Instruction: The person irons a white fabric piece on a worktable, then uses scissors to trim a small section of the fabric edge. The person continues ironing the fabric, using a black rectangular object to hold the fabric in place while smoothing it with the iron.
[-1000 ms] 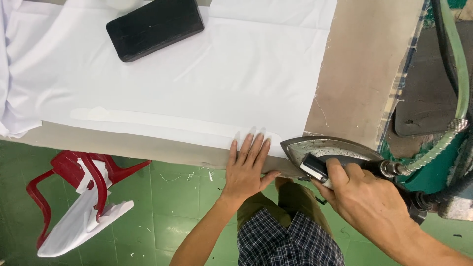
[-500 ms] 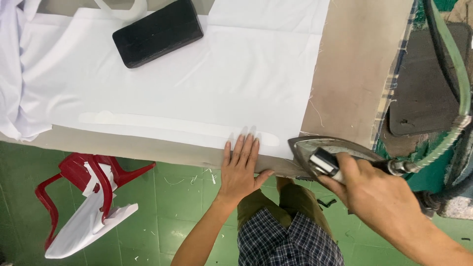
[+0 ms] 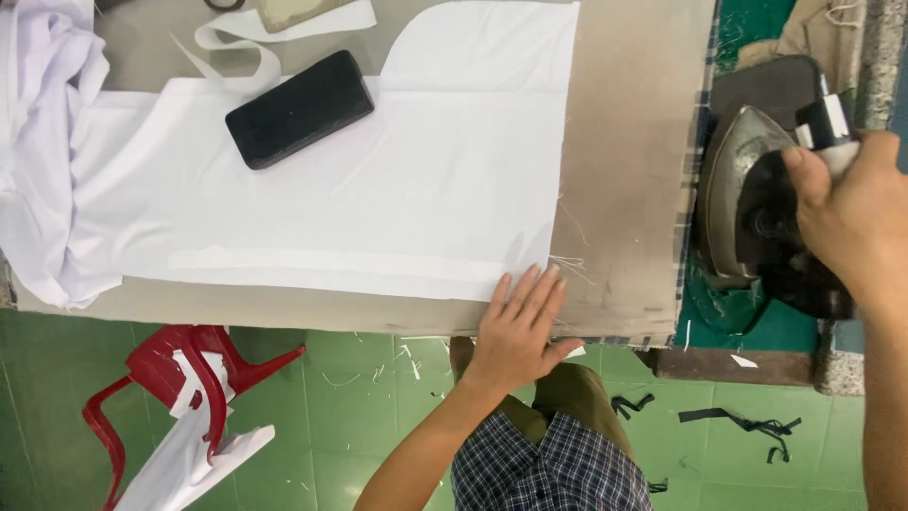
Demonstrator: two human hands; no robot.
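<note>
- The left hand [image 3: 518,331] is resting flat and open, fingers spread, on the near edge of the table [image 3: 624,189], its fingertips touching the near right corner of the white fabric panel [image 3: 378,199].
- The right hand [image 3: 856,222] is clenching the handle of the steam iron [image 3: 747,203], which is sitting on the dark rest pad [image 3: 771,85] at the right, off the table's padded surface.
- The fabric panel is lying flat to the left of the iron, well apart from it, with only the bare beige cover between them.
- Risk: the left fingertips are lying on the corner nearest the iron; a hot soleplate passing there could burn them.
- Risk: the panel is pinned at one corner only, so dragging could crease it.
- A black rectangular block [image 3: 300,109] is weighing the panel's far left part; bunched white cloth [image 3: 43,142] is lying at the left edge.
- A red plastic chair [image 3: 180,378] is lying tipped on the green floor [image 3: 378,407].
</note>
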